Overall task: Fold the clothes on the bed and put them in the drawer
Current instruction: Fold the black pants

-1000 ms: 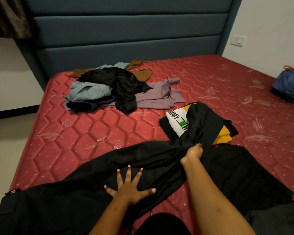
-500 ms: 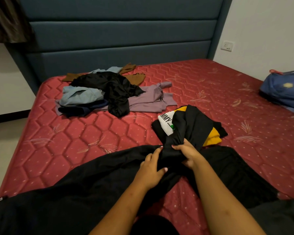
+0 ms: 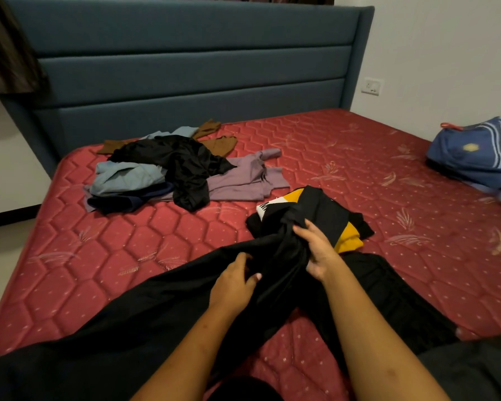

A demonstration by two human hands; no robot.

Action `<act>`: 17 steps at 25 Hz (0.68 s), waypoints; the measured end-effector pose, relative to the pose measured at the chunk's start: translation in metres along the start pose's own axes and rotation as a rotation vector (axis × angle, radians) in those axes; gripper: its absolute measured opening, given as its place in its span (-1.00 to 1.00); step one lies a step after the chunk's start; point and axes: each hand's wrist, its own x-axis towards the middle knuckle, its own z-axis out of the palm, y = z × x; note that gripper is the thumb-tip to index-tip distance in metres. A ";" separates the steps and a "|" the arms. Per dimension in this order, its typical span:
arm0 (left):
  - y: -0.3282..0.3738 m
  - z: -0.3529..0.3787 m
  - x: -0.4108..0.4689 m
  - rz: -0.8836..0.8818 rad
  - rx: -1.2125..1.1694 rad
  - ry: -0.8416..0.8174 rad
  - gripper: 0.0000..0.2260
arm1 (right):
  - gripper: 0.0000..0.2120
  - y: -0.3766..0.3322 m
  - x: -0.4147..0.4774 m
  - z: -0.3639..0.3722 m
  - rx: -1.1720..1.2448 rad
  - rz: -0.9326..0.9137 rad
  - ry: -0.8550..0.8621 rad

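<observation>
Left grip (image 3: 235,282) and right grip (image 3: 315,250) both pinch the bunched black garment (image 3: 128,328) lying across the near bed (image 3: 156,241). A second ago the left grip lay flat and spread. A folded stack (image 3: 349,241) sits just beyond the right grip, and the unfolded pile (image 3: 171,169) lies far left.

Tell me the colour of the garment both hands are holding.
The garment is plain black; the head view shows it best.

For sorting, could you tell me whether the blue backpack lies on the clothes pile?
No, the blue backpack lies on the mattress, well apart from the clothes pile.
</observation>
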 end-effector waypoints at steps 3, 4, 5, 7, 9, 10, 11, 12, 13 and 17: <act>0.012 0.018 0.007 -0.003 -0.056 -0.169 -0.24 | -0.65 0.017 0.002 0.009 -0.362 0.031 0.128; 0.009 0.025 0.008 -0.028 -0.059 -0.236 -0.17 | -0.70 0.019 0.002 0.010 -0.409 0.018 0.195; 0.003 0.031 0.006 -0.057 -0.079 -0.299 -0.14 | -0.70 0.020 0.002 0.011 -0.409 0.006 0.255; -0.015 0.039 0.003 -0.132 -0.100 -0.392 -0.14 | -0.50 0.017 0.003 0.012 -0.309 0.036 0.372; -0.026 0.042 0.003 -0.221 -0.020 -0.428 -0.21 | -0.37 0.007 0.003 0.011 -0.071 0.046 0.450; -0.027 0.041 0.005 -0.265 0.008 -0.441 -0.25 | -0.36 0.000 0.003 0.009 0.089 0.008 0.435; -0.026 0.041 0.006 -0.300 0.024 -0.447 -0.27 | -0.38 -0.009 0.000 0.006 0.238 -0.044 0.380; -0.026 0.042 0.008 -0.331 0.031 -0.450 -0.30 | -0.41 -0.018 -0.004 0.003 0.312 -0.080 0.317; -0.025 0.043 0.010 -0.354 0.038 -0.442 -0.32 | -0.44 -0.025 -0.007 0.000 0.302 -0.087 0.247; -0.022 0.049 0.010 -0.319 0.118 -0.417 -0.41 | -0.52 -0.021 -0.008 -0.011 -0.364 0.220 0.164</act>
